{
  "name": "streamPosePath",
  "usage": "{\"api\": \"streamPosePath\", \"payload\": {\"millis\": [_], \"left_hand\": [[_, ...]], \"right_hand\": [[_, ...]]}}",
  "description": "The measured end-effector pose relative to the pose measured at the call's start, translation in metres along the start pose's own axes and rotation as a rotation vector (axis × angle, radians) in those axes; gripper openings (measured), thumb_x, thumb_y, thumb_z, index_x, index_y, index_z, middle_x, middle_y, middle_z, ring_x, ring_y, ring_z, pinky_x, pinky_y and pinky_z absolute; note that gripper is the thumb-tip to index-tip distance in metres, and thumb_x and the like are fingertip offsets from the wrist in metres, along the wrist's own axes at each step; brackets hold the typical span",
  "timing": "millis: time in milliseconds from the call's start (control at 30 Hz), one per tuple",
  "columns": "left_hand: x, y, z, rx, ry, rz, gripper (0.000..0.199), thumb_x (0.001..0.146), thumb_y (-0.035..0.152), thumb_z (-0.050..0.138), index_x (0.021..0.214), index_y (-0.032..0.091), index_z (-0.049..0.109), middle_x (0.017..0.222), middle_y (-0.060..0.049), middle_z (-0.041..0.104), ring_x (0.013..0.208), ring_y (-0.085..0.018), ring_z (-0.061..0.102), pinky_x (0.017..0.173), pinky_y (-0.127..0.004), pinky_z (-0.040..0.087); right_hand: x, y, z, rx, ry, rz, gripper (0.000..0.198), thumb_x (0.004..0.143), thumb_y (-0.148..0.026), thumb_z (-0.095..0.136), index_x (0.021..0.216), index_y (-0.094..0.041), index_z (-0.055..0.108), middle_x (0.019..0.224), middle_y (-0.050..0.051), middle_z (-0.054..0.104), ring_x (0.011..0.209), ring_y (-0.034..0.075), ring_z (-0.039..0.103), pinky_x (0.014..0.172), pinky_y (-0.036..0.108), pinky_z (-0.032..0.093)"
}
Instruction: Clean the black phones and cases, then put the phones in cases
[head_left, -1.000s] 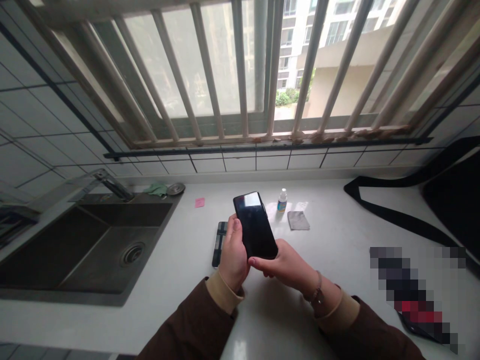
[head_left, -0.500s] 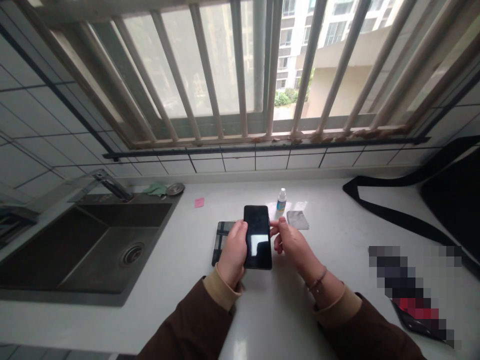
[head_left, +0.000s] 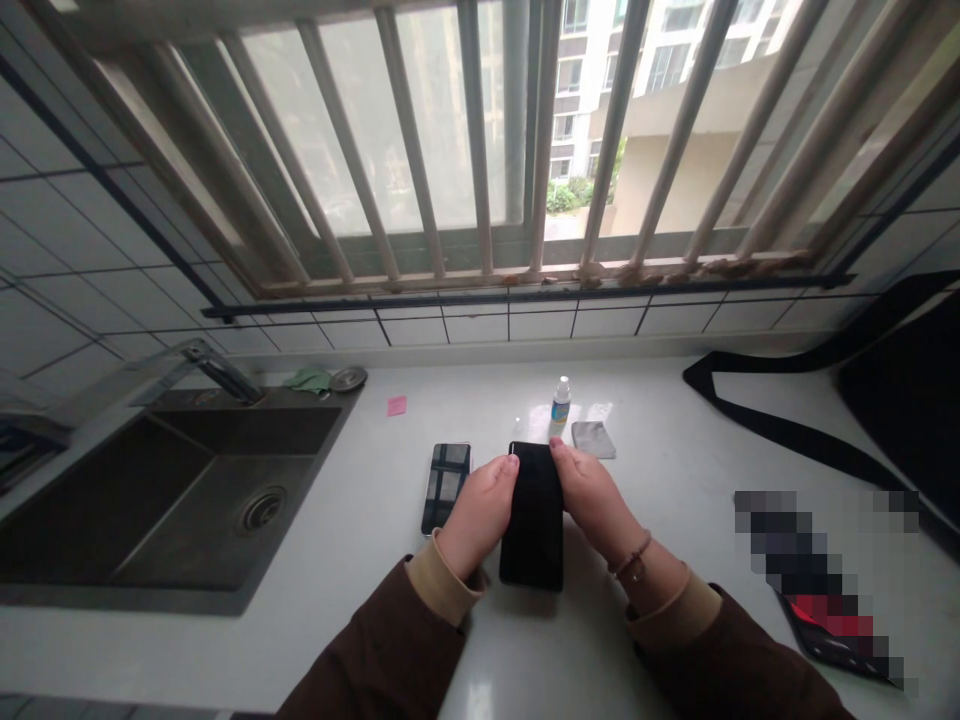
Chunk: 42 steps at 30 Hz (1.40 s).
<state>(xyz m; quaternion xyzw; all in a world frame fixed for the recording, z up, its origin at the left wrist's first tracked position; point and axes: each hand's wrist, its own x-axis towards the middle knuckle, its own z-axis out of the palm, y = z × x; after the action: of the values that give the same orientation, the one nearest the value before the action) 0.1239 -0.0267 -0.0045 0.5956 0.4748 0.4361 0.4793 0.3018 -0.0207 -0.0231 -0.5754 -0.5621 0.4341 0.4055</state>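
A black smartphone, its screen dark and facing up toward me, is gripped by its two long sides above the counter. My left hand closes on its left edge, thumb along the rim. On the opposite edge, my right hand holds it near the top corner; the fingers behind are hidden. Just left of my left hand lies a second phone with a light frame, partly covered by that hand. Beyond my right hand stand a small white spray bottle with a blue label and a folded grey cloth.
A sink with a faucet is at the left. A pink sticky note lies on the white counter. A black strap and a dark, partly pixelated object lie at the right. A barred window is behind.
The black phone has come lower and slightly right, toward me. My right hand, beside it with fingers loose before, now grips its right edge. More of the second phone shows.
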Motion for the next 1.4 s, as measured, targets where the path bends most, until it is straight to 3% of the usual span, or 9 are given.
{"api": "streamPosePath", "payload": {"millis": [167, 300, 433, 533, 600, 767, 900, 1067, 1400], "left_hand": [[-0.001, 0.002, -0.001, 0.169, 0.018, 0.045, 0.045, 0.103, 0.055, 0.054, 0.075, 0.023, 0.07, 0.073, -0.007, 0.072, 0.072, -0.025, 0.064, 0.074, -0.036, 0.051], [-0.004, 0.007, -0.006, 0.413, 0.072, 0.056, 0.037, 0.105, 0.046, 0.051, 0.083, 0.024, 0.071, 0.08, -0.008, 0.072, 0.073, -0.026, 0.064, 0.076, -0.036, 0.046], [-0.006, 0.012, -0.015, 0.937, 0.233, 0.073, 0.029, 0.105, 0.043, 0.054, 0.114, 0.022, 0.072, 0.106, -0.014, 0.072, 0.098, -0.032, 0.067, 0.088, -0.041, 0.048], [-0.007, 0.014, -0.02, 1.274, 0.311, -0.006, 0.04, 0.1, 0.044, 0.062, 0.129, 0.017, 0.067, 0.123, -0.021, 0.064, 0.117, -0.04, 0.058, 0.091, -0.048, 0.05], [-0.007, 0.014, -0.022, 1.385, 0.338, -0.091, 0.049, 0.097, 0.046, 0.066, 0.135, 0.015, 0.064, 0.124, -0.023, 0.061, 0.117, -0.043, 0.055, 0.089, -0.052, 0.05], [-0.005, 0.008, -0.03, 1.389, 0.271, -0.253, 0.063, 0.098, 0.043, 0.066, 0.155, 0.022, 0.053, 0.119, -0.023, 0.061, 0.108, -0.043, 0.061, 0.083, -0.05, 0.051], [-0.004, 0.003, -0.033, 1.365, 0.203, -0.265, 0.067, 0.098, 0.041, 0.064, 0.16, 0.021, 0.047, 0.118, -0.024, 0.064, 0.106, -0.042, 0.064, 0.083, -0.044, 0.051], [-0.001, 0.003, -0.031, 1.376, 0.201, -0.217, 0.058, 0.094, 0.037, 0.066, 0.144, 0.011, 0.055, 0.112, -0.022, 0.068, 0.104, -0.038, 0.067, 0.091, -0.043, 0.049], [0.001, 0.001, -0.02, 1.179, 0.199, -0.078, 0.041, 0.093, 0.042, 0.068, 0.117, 0.01, 0.065, 0.105, -0.02, 0.07, 0.101, -0.037, 0.068, 0.094, -0.044, 0.051]], "right_hand": [[-0.002, -0.004, 0.0, -0.15, 0.048, -0.057, 0.07, 0.106, -0.075, 0.028, 0.073, -0.022, 0.06, 0.078, 0.008, 0.071, 0.075, 0.025, 0.064, 0.068, 0.033, 0.044], [0.001, 0.001, 0.0, -0.304, 0.082, -0.062, 0.065, 0.111, -0.064, 0.026, 0.075, -0.022, 0.061, 0.08, 0.009, 0.073, 0.076, 0.025, 0.065, 0.07, 0.033, 0.043], [0.006, 0.009, 0.0, -0.424, 0.076, -0.04, 0.064, 0.114, -0.056, 0.025, 0.075, -0.022, 0.063, 0.08, 0.009, 0.074, 0.076, 0.024, 0.065, 0.068, 0.033, 0.039], [0.01, 0.014, 0.0, -0.466, 0.061, -0.013, 0.064, 0.115, -0.052, 0.026, 0.074, -0.021, 0.065, 0.082, 0.011, 0.076, 0.076, 0.024, 0.066, 0.068, 0.033, 0.039], [0.012, 0.017, -0.001, -0.499, 0.057, 0.004, 0.063, 0.115, -0.049, 0.027, 0.075, -0.021, 0.066, 0.082, 0.012, 0.076, 0.076, 0.024, 0.066, 0.067, 0.033, 0.037], [0.012, 0.018, -0.001, -0.573, 0.072, 0.03, 0.046, 0.115, -0.035, 0.035, 0.089, -0.018, 0.07, 0.091, 0.014, 0.077, 0.083, 0.024, 0.069, 0.068, 0.032, 0.037], [0.008, 0.015, 0.0, -0.595, 0.102, 0.046, 0.026, 0.112, -0.035, 0.048, 0.115, -0.017, 0.068, 0.095, 0.012, 0.077, 0.085, 0.025, 0.073, 0.068, 0.031, 0.038], [0.004, 0.014, 0.001, -0.675, 0.089, 0.011, 0.028, 0.105, -0.041, 0.062, 0.123, -0.02, 0.066, 0.08, 0.006, 0.074, 0.077, 0.028, 0.074, 0.062, 0.032, 0.037], [-0.002, -0.001, 0.001, -0.895, 0.082, -0.016, 0.029, 0.107, -0.042, 0.062, 0.122, -0.018, 0.067, 0.094, 0.014, 0.08, 0.085, 0.031, 0.078, 0.064, 0.033, 0.04]]}}
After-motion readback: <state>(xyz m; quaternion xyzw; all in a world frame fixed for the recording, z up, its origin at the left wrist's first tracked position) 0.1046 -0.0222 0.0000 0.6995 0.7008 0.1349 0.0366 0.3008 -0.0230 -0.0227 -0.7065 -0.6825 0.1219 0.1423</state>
